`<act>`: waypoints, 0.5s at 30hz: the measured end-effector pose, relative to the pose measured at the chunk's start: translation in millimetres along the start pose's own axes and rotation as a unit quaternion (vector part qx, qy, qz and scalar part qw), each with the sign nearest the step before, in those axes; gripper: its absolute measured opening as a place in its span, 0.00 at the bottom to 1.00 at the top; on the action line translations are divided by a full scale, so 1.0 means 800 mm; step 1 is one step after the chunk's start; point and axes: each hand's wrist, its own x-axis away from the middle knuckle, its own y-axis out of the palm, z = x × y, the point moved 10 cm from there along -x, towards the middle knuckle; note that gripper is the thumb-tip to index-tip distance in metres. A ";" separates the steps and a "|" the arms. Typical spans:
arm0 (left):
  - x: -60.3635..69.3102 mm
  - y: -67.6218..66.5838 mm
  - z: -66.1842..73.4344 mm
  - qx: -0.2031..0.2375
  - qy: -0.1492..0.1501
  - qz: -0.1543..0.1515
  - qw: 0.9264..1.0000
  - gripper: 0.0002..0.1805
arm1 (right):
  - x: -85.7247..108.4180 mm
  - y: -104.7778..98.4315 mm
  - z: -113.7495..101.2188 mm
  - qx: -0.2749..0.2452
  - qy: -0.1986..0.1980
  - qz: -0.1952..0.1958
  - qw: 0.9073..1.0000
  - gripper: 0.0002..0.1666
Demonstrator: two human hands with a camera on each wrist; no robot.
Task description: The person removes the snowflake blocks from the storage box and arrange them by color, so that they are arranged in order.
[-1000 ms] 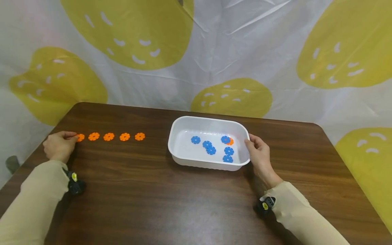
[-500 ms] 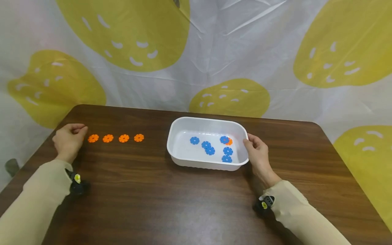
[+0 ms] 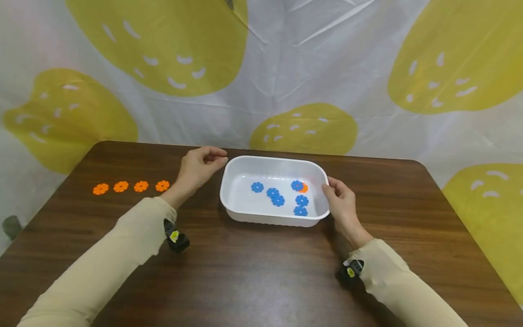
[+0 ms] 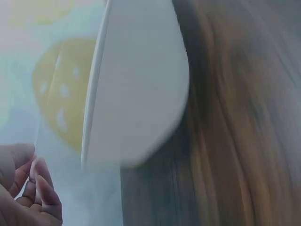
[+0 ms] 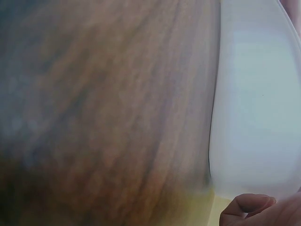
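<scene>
A white plastic basin (image 3: 274, 217) sits mid-table with several blue snowflake discs (image 3: 257, 187) inside. One orange disc (image 3: 303, 188) lies partly under a blue one. My right hand (image 3: 342, 204) grips the basin's right end, thumb over the rim. Just off the back left corner of the basin is my left hand (image 3: 199, 169), fingers loosely bent, nothing visible between them. In the left wrist view, that hand (image 4: 30, 190) appears apart from the basin wall (image 4: 138, 89). Several orange snowflake discs (image 3: 120, 186) lie in a row at the left; my left hand and forearm cover the row's right end.
The brown wooden table (image 3: 261, 272) has rounded back corners. Behind it hangs a white cloth (image 3: 184, 122) with large yellow shapes. A small dark object (image 3: 11, 227) shows beyond the table's left edge.
My left hand let go of the leftmost orange disc, which now lies in the row, and moved right to the basin. My right hand stays on the basin. The head view shifted slightly.
</scene>
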 end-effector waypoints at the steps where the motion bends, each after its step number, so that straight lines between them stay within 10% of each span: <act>1: -0.001 0.015 0.007 0.010 -0.001 -0.015 1.000 0.13 | 0.000 0.001 0.000 -0.001 0.000 0.000 1.000 0.23; 15: -0.008 0.141 0.056 0.066 -0.002 -0.130 0.989 0.14 | 0.001 0.005 0.001 -0.006 0.002 -0.003 1.000 0.23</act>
